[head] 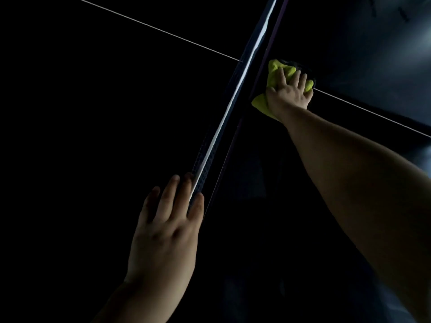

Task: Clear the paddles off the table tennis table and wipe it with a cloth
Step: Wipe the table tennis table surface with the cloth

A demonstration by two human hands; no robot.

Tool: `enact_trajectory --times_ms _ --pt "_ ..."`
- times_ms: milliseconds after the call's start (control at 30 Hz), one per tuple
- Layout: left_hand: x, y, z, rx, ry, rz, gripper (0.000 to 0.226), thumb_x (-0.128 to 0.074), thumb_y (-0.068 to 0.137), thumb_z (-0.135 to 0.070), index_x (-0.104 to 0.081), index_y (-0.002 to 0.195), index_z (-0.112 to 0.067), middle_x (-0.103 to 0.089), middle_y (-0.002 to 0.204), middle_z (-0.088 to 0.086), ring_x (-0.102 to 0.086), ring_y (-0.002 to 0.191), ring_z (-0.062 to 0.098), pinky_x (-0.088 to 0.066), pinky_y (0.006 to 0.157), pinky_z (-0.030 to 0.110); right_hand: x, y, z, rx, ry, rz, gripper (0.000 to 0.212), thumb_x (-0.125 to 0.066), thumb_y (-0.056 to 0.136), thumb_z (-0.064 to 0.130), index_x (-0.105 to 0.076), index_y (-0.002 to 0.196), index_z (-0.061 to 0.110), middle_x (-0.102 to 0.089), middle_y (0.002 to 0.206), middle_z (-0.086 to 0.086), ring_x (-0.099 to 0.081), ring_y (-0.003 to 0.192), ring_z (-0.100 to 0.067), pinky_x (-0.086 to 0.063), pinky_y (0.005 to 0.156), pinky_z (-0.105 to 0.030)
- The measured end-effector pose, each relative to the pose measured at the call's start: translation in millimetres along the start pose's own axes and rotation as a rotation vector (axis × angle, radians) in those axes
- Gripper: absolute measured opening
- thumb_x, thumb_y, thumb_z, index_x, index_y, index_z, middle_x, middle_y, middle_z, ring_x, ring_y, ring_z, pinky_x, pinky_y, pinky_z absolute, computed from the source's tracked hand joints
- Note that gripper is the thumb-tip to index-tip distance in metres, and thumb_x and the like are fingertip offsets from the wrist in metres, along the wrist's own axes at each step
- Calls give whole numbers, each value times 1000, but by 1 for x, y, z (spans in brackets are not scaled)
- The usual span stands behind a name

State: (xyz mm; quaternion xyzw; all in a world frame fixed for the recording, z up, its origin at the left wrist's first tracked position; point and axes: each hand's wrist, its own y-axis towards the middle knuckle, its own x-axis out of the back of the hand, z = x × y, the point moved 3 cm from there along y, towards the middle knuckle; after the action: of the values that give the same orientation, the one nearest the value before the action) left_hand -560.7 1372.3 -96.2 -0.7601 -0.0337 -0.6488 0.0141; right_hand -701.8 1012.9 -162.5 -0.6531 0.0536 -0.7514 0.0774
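While the right hand (pixel 290 94) presses the yellow cloth (pixel 274 75) w/ fingers spread, upper right of ctr on the dark tabletop (pixel 93 113), the left hand (pixel 165 234), fingers straight & holding nothing, touches the net (pixel 234 99) lower ctr.

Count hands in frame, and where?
2. The left hand rests against the net near the camera; the right hand presses the yellow cloth onto the table beyond the net. Neither is hidden.

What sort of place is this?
Probably a dim games room, though only a dark table tennis table shows, with a white-taped net and a thin white line. The right hand presses a cloth on it.
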Motion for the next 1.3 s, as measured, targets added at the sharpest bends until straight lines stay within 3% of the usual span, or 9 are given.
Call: enact_trajectory --times_ms 133,233,300,500,633,800,967,1167,1300 --pt "-2 -3 -1 -7 10 34 53 -67 67 -11 -63 119 -5 -48 136 23 -35 131 38 -29 102 53 0 -29 -1 231 -38 14 67 -40 94 42 -13 155 38 0 165 -7 5 151 -24 -2 119 -50" --pt "5 -1 -5 12 13 11 47 -43 76 -15 -65 117 -7 -51 134 22 -38 129 38 -36 98 54 -8 -75 -1 380 -77 34 72 -38 87 48 -16 154 37 -2 164 -8 4 151 -24 -2 119 -49" --pt "9 -2 -5 23 24 -7 55 -27 77 -14 -66 115 -8 -53 132 20 -40 129 36 -39 97 52 -15 -113 -2 465 -98 54 78 -34 79 51 -19 154 36 -4 164 -9 3 151 -25 -4 118 -49" --pt "17 -5 -1 36 59 -46 53 -27 77 -15 -67 110 -9 -55 130 18 -39 129 35 -39 95 51 -41 -248 -4 706 -112 71 81 -41 72 50 -31 151 34 -19 161 -15 -13 149 -33 -18 116 -57" --pt "21 -5 -2 28 66 -15 39 -46 73 -8 -68 105 -6 -56 127 20 -43 126 37 -40 94 52 -53 -346 -9 811 -93 119 82 -49 72 49 -27 151 38 -15 162 -14 -8 150 -33 -11 118 -57" --pt "23 -3 -16 -6 137 61 49 -54 67 -9 -65 115 -9 -51 133 20 -40 130 38 -38 98 52 -68 -410 -25 1005 -135 148 79 -50 78 52 -23 151 42 -10 164 -7 -6 151 -29 -7 118 -55" --pt "23 7 -32 25 190 58 59 -45 74 -14 -52 133 -11 -30 150 19 -23 137 36 -20 107 52 -58 -344 -52 1153 -219 148 78 -46 75 55 -30 150 41 -15 163 -2 -10 150 -25 -9 118 -49" --pt "7 28 -69 15 224 19 55 -56 80 -16 -51 133 -6 -29 150 22 -21 140 36 -11 113 57 -28 -188 -85 931 -191 74 80 -40 71 52 -34 149 37 -21 161 -6 -16 149 -27 -14 117 -47" --pt "-5 45 -95 40 235 -13 51 -38 85 -22 -53 130 -4 -32 148 23 -22 140 38 -11 113 59 -3 -93 -112 766 -114 71 80 -36 73 53 -29 151 39 -18 163 -2 -11 150 -23 -15 119 -47"
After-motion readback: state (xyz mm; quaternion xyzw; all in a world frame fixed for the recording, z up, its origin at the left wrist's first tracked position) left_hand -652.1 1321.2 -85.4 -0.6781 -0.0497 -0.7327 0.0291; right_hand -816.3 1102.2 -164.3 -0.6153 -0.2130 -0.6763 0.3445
